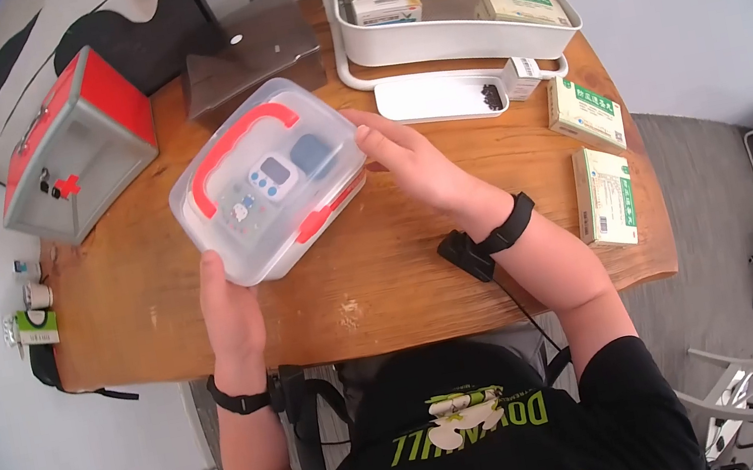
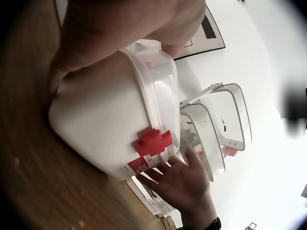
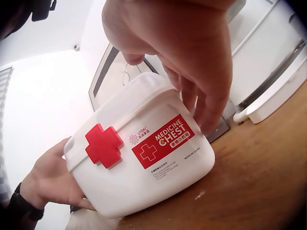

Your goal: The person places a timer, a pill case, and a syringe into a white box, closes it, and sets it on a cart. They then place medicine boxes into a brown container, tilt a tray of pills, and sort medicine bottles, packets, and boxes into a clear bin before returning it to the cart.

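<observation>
A white medicine chest point(image 1: 272, 183) with a clear lid, red handle and red cross latch point(image 3: 104, 146) is held between both hands, over the wooden table in the head view. My left hand point(image 1: 232, 316) grips its near left corner, thumb on the lid edge. Around the right end my right hand point(image 1: 414, 163) is curled, thumb on the lid and fingers down the side point(image 3: 192, 96). The lid is closed; blue and white items show through it. In the left wrist view the chest's white side point(image 2: 103, 115) faces the camera, slightly tilted.
A red and grey first-aid box point(image 1: 79, 146) stands at the back left beside a dark translucent box point(image 1: 253, 50). A white basket point(image 1: 462, 34) with medicine boxes is at the back right, a white tray point(image 1: 433, 96) before it. Two cartons point(image 1: 605, 197) lie near the right edge.
</observation>
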Tool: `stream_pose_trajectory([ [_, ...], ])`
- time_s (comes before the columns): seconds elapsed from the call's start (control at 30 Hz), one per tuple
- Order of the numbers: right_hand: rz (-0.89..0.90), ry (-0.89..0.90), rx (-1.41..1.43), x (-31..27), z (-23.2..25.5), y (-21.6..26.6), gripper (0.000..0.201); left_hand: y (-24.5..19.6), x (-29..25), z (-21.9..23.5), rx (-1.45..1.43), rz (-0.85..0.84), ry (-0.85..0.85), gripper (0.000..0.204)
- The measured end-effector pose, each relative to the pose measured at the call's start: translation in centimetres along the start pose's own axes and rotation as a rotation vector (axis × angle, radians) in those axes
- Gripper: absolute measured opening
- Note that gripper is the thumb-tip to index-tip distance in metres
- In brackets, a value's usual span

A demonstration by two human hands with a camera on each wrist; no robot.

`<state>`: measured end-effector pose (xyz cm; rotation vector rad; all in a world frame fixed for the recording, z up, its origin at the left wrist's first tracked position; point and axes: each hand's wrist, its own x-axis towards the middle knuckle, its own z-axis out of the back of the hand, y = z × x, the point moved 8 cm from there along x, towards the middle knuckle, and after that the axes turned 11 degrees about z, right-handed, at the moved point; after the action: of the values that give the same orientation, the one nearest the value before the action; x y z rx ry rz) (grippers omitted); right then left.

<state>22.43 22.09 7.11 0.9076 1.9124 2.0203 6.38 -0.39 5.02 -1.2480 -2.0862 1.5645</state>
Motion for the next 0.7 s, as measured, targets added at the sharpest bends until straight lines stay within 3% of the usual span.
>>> stream_pose_trajectory([
  [0.2, 0.144, 0.014, -0.104, -2.3, 0.8, 4.4, 0.063, -0.9, -0.7, -1.1, 0.095, -0.089, 0.072, 0.059],
  [0.4, 0.287, -0.235, -0.234, -4.5, 7.0, 11.4, 0.055, -7.1, -2.9, -12.2, 0.248, -0.239, 0.352, 0.061],
  [0.6, 0.199, -0.413, -0.286, -6.2, 14.5, 14.4, 0.052, -6.4, 2.2, -21.0, 0.362, -0.097, 0.505, 0.058],
  [0.7, 0.197, -0.512, -0.328, -7.3, 16.9, 15.6, 0.053, -6.2, 3.0, -25.2, 0.316, -0.138, 0.543, 0.056],
])
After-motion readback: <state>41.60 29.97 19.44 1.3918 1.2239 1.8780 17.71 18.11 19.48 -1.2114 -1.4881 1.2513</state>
